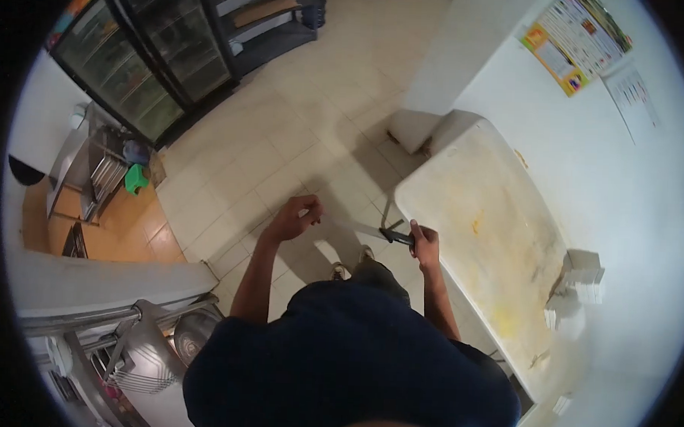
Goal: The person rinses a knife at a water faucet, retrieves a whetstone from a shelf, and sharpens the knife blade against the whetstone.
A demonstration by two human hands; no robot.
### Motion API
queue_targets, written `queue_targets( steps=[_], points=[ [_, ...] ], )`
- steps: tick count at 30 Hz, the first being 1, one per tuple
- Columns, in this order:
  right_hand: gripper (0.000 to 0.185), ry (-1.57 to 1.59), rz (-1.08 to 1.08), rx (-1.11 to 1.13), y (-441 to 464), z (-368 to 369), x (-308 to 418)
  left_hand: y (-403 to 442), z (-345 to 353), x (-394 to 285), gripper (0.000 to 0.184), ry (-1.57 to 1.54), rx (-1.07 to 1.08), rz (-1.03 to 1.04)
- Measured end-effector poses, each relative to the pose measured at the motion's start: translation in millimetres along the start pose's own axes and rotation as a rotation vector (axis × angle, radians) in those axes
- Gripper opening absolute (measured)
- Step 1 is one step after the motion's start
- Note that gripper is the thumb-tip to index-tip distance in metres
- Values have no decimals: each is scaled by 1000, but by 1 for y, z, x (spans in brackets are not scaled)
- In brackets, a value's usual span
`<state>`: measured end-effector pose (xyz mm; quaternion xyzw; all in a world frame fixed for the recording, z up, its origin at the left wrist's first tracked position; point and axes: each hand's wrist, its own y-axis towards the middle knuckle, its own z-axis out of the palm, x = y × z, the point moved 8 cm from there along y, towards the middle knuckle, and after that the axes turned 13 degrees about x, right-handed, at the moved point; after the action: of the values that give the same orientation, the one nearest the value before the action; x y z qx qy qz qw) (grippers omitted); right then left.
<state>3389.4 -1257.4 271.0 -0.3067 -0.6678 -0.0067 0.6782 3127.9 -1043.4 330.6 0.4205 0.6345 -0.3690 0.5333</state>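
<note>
My right hand (426, 246) is closed around the black handle of a knife (400, 236), beside the long edge of a stained white table (463, 195). Its pale blade points left, across the gap between my hands, and its far end blurs into the floor tiles. My left hand (295, 219) hangs over the floor, a little left of the blade and apart from it. Its fingers are loosely curled with space between them and the thumb, and I see nothing in it.
Glass-door fridges (144, 63) and a dark shelf rack (269, 26) stand at the far left. A low wall (106, 280) and metal cookware (152, 357) are at the near left. White wall (512, 91) with posters (578, 41) borders the table. Pale tiles (284, 144) cover the floor.
</note>
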Motion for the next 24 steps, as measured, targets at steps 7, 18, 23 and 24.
queue_targets(
  steps=[7, 18, 23, 24],
  points=[
    [68, -254, 304, 608, 61, 105, 21, -32, -75, 16, 29, -84, -422, 108],
    [41, -770, -379, 911, 223, 237, 128, -38, -219, 64, 36, 5, -767, -257],
    [33, -762, -196, 1069, 283, 269, 138, -26, -274, 52, 34, 173, -780, -259],
    [32, -704, -189, 1090, 286, 275, 146, -24, -281, 52, 34, 202, -767, -237]
  ],
)
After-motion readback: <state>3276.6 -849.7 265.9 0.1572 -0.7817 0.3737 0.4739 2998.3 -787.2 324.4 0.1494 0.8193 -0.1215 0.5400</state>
